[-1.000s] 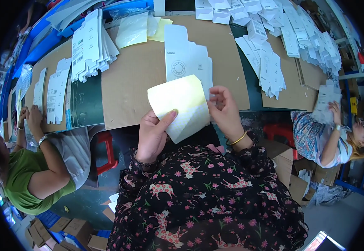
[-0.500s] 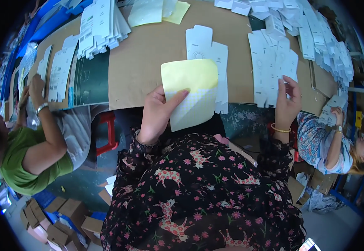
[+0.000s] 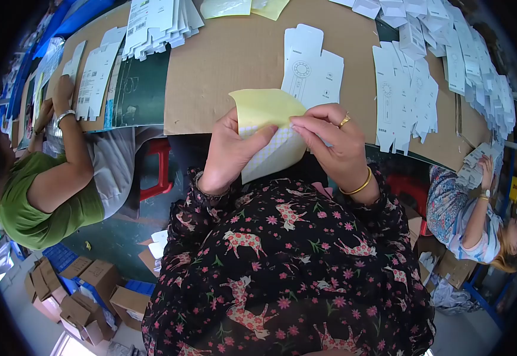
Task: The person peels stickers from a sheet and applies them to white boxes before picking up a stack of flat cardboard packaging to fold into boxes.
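My left hand (image 3: 230, 149) grips a yellow sticker sheet (image 3: 264, 108) by its left side, thumb on top. Rows of small pale round stickers cover its lower part, and the upper part is bare yellow backing. At the sheet's right edge, my right hand (image 3: 337, 142) pinches with thumb and forefinger; whether a sticker sits between the fingertips is too small to tell. Just beyond the sheet, flat white box blanks (image 3: 312, 66) lie on the cardboard-covered table (image 3: 223, 65). To the right of my right hand rests another group of flat white box blanks (image 3: 392, 98).
Stacked white cartons (image 3: 157, 26) stand at the far left, and a heap of white boxes (image 3: 472, 53) fills the far right. More yellow sheets (image 3: 268, 8) lie at the back. One person in green (image 3: 51, 196) works at left, another (image 3: 466, 207) at right. Red stools (image 3: 159, 169) stand below.
My right hand has come in from the right blanks to the sheet's right edge and pinches there. The sheet now bends, still held by my left hand. The view has shifted slightly.
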{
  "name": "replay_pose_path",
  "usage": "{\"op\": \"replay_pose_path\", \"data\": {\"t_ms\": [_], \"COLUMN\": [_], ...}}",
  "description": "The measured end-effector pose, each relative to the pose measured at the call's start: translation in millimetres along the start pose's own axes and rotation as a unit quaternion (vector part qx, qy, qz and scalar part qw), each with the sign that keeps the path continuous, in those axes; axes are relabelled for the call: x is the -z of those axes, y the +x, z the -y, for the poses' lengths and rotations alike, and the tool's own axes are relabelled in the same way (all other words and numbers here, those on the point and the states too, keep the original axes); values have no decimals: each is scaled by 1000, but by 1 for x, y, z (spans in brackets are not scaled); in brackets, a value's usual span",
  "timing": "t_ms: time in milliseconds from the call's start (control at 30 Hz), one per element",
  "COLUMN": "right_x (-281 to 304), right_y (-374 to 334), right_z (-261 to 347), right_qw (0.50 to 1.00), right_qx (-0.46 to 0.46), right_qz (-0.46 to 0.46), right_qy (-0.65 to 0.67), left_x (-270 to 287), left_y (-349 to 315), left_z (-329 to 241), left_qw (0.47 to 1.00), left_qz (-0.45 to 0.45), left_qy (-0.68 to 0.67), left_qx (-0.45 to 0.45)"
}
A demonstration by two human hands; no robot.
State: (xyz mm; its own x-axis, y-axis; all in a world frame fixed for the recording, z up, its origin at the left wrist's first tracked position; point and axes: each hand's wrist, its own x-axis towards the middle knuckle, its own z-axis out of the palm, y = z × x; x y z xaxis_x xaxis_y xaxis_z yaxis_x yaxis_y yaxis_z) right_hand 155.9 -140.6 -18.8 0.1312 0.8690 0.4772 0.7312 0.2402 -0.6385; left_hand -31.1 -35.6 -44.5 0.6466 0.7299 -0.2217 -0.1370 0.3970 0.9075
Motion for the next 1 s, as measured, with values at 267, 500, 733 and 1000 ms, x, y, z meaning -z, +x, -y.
{"op": "replay_pose_path", "data": {"t_ms": [267, 500, 733, 1000], "right_x": [0, 7, 13, -31], "right_y": [4, 12, 76, 109], "right_z": [-1, -5, -91, -177], "right_qw": [999, 989, 977, 976], "right_qx": [-30, -100, -144, -206], "right_qz": [15, 48, -2, 72], "right_qy": [3, 101, 157, 27], "left_x": [2, -1, -5, -15], "left_y": [8, 16, 24, 28], "left_z": [2, -1, 5, 17], "left_qw": [997, 999, 929, 868], "left_qz": [28, 29, 151, 137], "left_qy": [66, 22, 313, 437], "left_qx": [-33, 1, -129, -190]}}
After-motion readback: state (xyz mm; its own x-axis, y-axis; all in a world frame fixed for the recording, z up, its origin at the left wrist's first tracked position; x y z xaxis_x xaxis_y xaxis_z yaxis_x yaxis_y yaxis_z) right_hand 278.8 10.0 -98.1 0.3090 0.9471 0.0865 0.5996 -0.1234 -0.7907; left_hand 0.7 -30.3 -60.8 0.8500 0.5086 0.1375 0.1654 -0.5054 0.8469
